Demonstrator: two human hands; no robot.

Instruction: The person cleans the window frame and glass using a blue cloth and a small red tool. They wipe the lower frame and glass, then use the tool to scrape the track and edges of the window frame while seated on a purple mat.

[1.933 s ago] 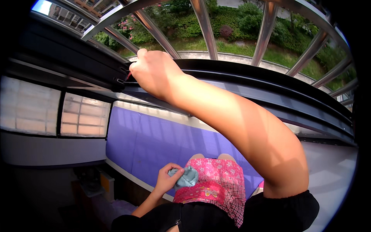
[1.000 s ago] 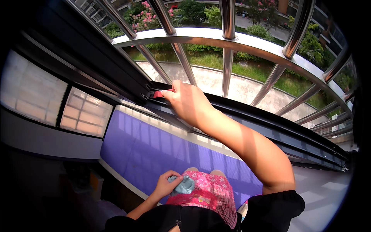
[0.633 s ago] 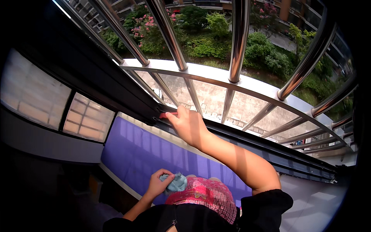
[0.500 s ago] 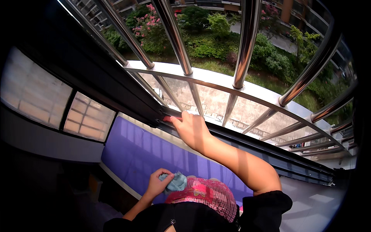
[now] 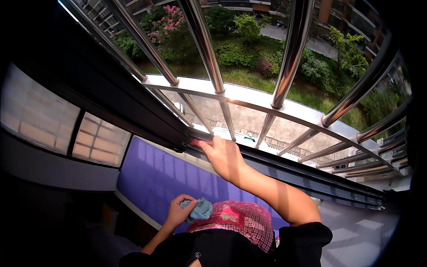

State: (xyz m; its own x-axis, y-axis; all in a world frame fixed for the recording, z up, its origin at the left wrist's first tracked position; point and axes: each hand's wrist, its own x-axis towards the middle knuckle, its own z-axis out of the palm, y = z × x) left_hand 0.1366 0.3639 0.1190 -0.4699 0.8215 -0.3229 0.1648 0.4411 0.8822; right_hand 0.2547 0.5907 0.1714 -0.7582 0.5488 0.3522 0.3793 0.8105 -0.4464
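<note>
My right hand (image 5: 223, 155) reaches forward and lies on the dark window track (image 5: 284, 167). Its fingertips press a small red thing (image 5: 195, 142) into the groove of that track; what the red thing is cannot be told. My left hand (image 5: 178, 212) stays low, close to my body, closed around a crumpled light blue cloth (image 5: 199, 209). Beside that cloth sits a pink checked garment (image 5: 242, 220) at my front.
Shiny steel bars (image 5: 291, 49) curve outward beyond the track, with a garden and paving far below. Under the window lies a purple padded surface (image 5: 155, 178). A dark frame with tiled panes (image 5: 100, 142) stands at the left. A white sill (image 5: 356, 231) runs at the lower right.
My right hand has stayed on the track while sliding along it. The view has tilted, so more of the steel bars shows. My left hand still holds the blue cloth.
</note>
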